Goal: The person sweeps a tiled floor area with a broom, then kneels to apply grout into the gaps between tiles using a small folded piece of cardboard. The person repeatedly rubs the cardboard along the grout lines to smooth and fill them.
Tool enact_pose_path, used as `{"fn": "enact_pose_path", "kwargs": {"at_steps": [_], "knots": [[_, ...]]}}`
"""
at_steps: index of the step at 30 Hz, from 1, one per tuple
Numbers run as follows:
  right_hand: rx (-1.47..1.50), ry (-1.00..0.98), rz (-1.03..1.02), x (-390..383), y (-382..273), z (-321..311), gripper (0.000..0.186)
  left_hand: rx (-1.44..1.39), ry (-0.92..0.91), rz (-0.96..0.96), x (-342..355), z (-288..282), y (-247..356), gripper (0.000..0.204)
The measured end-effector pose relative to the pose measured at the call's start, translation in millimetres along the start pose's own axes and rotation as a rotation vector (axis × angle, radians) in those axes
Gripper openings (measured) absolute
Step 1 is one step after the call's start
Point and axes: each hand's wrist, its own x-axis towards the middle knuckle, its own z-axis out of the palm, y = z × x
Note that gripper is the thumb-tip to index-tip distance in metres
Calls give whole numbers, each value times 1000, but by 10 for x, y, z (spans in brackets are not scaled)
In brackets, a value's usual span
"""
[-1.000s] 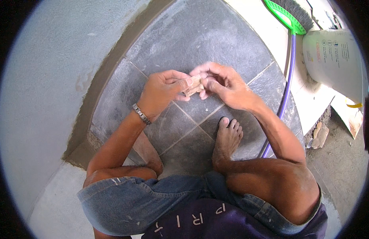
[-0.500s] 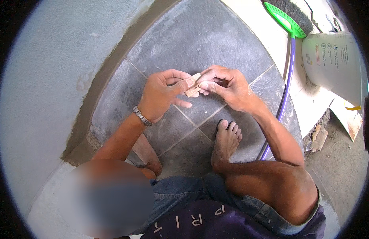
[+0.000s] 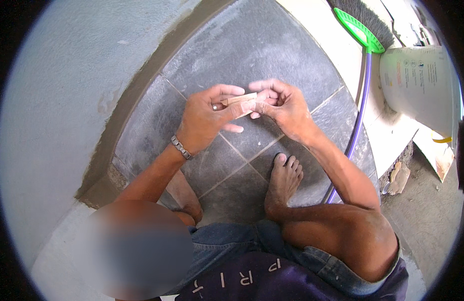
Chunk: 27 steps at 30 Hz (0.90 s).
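Over the dark tiles, a small folded tan strip (image 3: 240, 98), stiff like paper or sandpaper, is held between both hands. My left hand (image 3: 204, 114) pinches it between thumb and fingers, with the little finger stretched away; a ring and a metal watch band show on that arm. At the strip's right end, my right hand (image 3: 291, 111) has its thumb pressed near the left thumb tip. Its upper fingers are slightly blurred and curl above the strip's edge. The thumbs cover part of the strip's lower side.
Dark floor tiles (image 3: 252, 45) with pale joints lie beneath, bordered at left by a grey wall (image 3: 66, 100). At right, a broom (image 3: 359, 30) with green head and purple handle lies beside a white bucket (image 3: 417, 80). Broken pieces (image 3: 400, 178) lie below the bucket.
The strip has turned flatter, and the left thumb now lies across it. My right fingers have lifted and spread a little, while its thumb stays at the strip's right end.
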Motion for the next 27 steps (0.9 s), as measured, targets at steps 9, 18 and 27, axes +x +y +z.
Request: {"fn": "enact_pose_path", "kwargs": {"at_steps": [9,18,27], "knots": [[15,-96,153,-17,-96,-39,19,235,102,78,44,-55,-64,37],[288,56,238,-42,27,226,14,56,362,167,65,33,-162,23],[220,-7,158,-29,11,124,13,94,261,210,73,-30,-102,27]]}}
